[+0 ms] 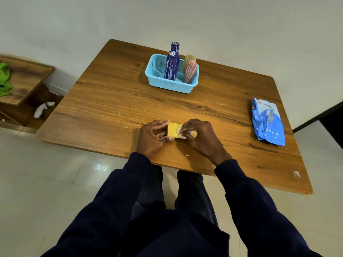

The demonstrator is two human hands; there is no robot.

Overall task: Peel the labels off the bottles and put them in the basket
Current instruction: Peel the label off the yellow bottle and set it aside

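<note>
Gripping yellow bottle [174, 130]; label [180, 131] txt unreadable.

No text readable anywhere; blue packet [267, 121] on the right has white print and a small logo, too small to read; white marks on dark blue bottle [172, 62] illegible

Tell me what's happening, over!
Left hand grips yellow bottle. Right hand pinches its label. Nothing between hands and basket.

Sleeves [118, 191]: long, dark navy, plain, cuffs at wrists | Trousers [193, 193]: dark navy | Top [176, 238]: same navy | Left hand [154, 136], right hand [200, 138]: bare
</note>
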